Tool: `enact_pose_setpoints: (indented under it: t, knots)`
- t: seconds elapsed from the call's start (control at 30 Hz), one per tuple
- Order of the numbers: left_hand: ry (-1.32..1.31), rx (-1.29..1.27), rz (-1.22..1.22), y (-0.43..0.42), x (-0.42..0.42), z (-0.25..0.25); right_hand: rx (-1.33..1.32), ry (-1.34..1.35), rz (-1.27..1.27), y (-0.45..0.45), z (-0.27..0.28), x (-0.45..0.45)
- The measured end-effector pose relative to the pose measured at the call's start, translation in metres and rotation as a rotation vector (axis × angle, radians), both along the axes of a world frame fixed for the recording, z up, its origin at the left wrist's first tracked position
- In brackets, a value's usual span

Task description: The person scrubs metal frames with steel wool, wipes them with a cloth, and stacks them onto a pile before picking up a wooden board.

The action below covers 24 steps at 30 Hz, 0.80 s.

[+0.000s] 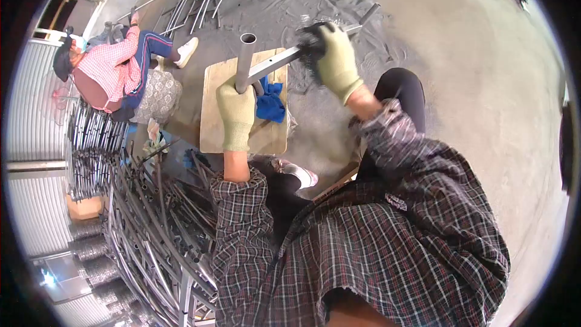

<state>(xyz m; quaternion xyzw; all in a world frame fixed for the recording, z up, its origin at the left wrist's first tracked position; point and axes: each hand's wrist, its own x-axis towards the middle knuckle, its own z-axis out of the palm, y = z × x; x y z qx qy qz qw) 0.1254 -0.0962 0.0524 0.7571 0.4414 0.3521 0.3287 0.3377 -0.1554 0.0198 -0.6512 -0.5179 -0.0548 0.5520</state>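
Note:
A grey metal tube frame (275,63) is held over a wooden board. It has a flat bar with small holes and a round, open-ended upright tube at its left end. My left hand (236,112), in a cream glove, is closed around the base of that upright. Farther along the bar, my right hand (331,57) wraps over it in a cream glove with black fingers. Motion blurs this hand slightly, and a dark patch at its fingers is hard to make out. A blue cloth (271,104) lies on the board under the bar.
The wooden board (212,130) sits before my feet. Bent dark tubes (157,212) heap up at my left, and loose rods (209,0) lie on the floor ahead. A co-worker (112,63) in a checked shirt sits at the left, beside stacked tubes (91,145).

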Motion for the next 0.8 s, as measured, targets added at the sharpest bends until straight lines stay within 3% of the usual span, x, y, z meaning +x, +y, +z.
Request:
enact_pose_setpoints:
  t: [0.17,0.2,0.27,0.3,0.33,0.37,0.43,0.53,0.57,0.67,0.7,0.77,0.8]
  knots:
    - [-0.001,0.16,0.044,0.003,0.004,-0.011,0.146,-0.081,0.4,-0.029,0.041,-0.057]
    - [0.029,0.165,0.049,-0.001,0.001,-0.008,0.113,-0.094,0.384,-0.021,0.024,-0.044]
    - [-0.047,0.04,0.027,0.002,-0.012,-0.01,-0.028,-0.141,0.083,-0.008,-0.012,-0.003]
    - [-0.092,-0.018,0.023,0.004,-0.021,-0.012,0.037,-0.216,0.095,0.012,-0.046,0.035]
    - [-0.077,-0.003,-0.036,0.004,-0.029,-0.012,0.053,-0.01,-0.066,0.011,-0.057,0.044]
    - [-0.095,-0.027,-0.014,0.004,-0.03,-0.013,-0.049,0.027,-0.009,0.018,-0.053,0.058]
    - [-0.126,-0.082,0.021,0.0,-0.028,-0.012,-0.015,0.002,-0.084,0.023,-0.056,0.047]
    - [-0.072,0.083,0.03,-0.003,-0.02,-0.005,0.051,-0.12,0.202,-0.011,0.004,-0.042]
    - [-0.085,0.02,0.033,-0.005,-0.023,-0.009,0.118,-0.218,0.336,-0.02,0.022,-0.053]
    - [-0.132,-0.08,0.039,0.007,-0.041,-0.025,-0.106,-0.245,0.053,-0.006,-0.007,-0.009]
    - [-0.156,-0.069,0.039,0.012,-0.052,-0.035,-0.07,-0.086,0.022,0.009,-0.037,0.022]
    - [-0.214,-0.056,0.041,0.017,-0.069,-0.048,-0.112,-0.035,-0.228,0.034,-0.091,0.088]
    - [-0.224,-0.085,-0.006,0.017,-0.072,-0.048,-0.187,-0.074,-0.249,0.034,-0.091,0.086]
